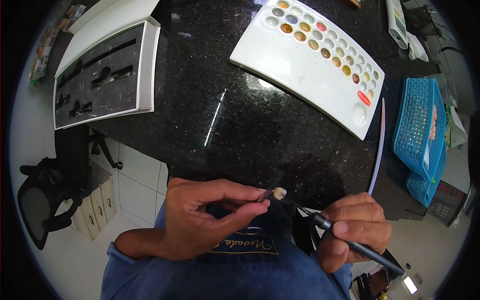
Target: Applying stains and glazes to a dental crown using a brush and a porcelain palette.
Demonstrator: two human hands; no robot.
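Your left grip (207, 212) pinches a holder (266, 196) bearing a tooth (280, 193). Your right grip (357, 227) is closed round a tool (371, 253), its tip near the tooth.

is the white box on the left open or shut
Open: its lid is folded back, baring the slotted dark lining inside.

L fingers (227, 190) & R fingers (364, 230) bent
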